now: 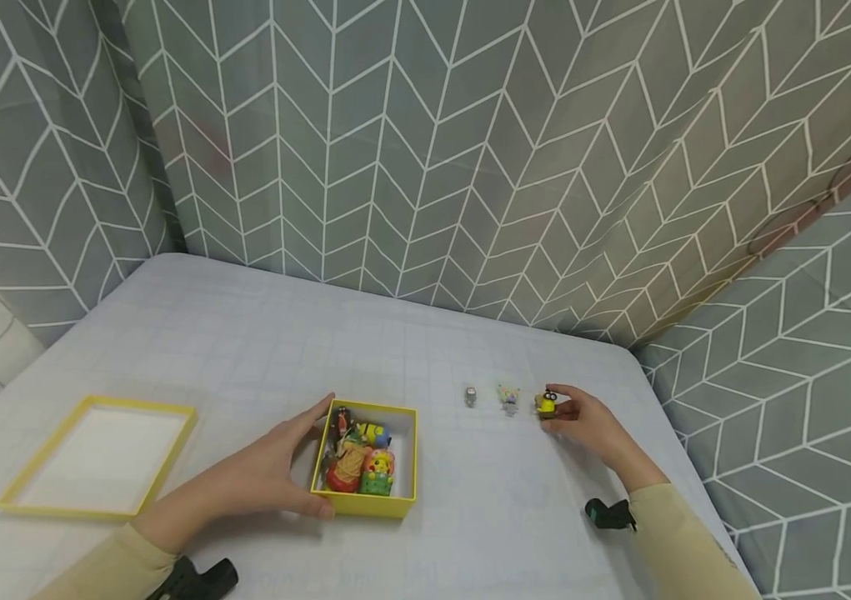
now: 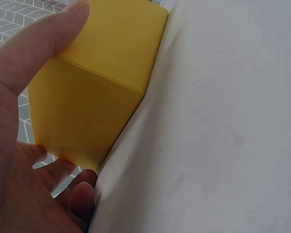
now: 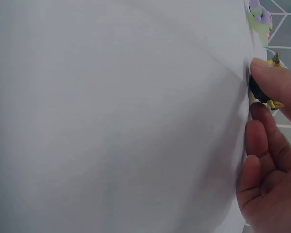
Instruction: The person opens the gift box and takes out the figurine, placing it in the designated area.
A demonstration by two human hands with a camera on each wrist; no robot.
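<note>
A small open yellow box (image 1: pixel 367 505) stands on the table, gripped by my left hand (image 1: pixel 263 471) between thumb and fingers at its left side. In the left wrist view, the thumb lies along one yellow wall (image 2: pixel 82 111). Inside are several toy figures, among them a yellow one in a pink hat (image 1: pixel 377 472), a red-and-tan one (image 1: pixel 347 468) and a yellow-and-blue one (image 1: pixel 374 434). On the right, my right hand (image 1: pixel 592 427) pinches a yellow-and-black toy figure (image 1: pixel 546 406) at the tabletop. Its dark base (image 3: pixel 258 91) shows beside the thumb in the right wrist view.
Left of the box lies a yellow-rimmed lid (image 1: pixel 187 425), white inside facing up. A small grey figure (image 1: pixel 471 397) and a pastel figure (image 1: pixel 508 399) stand in a row left of my right hand. Patterned grey curtains (image 1: pixel 395 150) surround the white-covered table (image 1: pixel 282 333).
</note>
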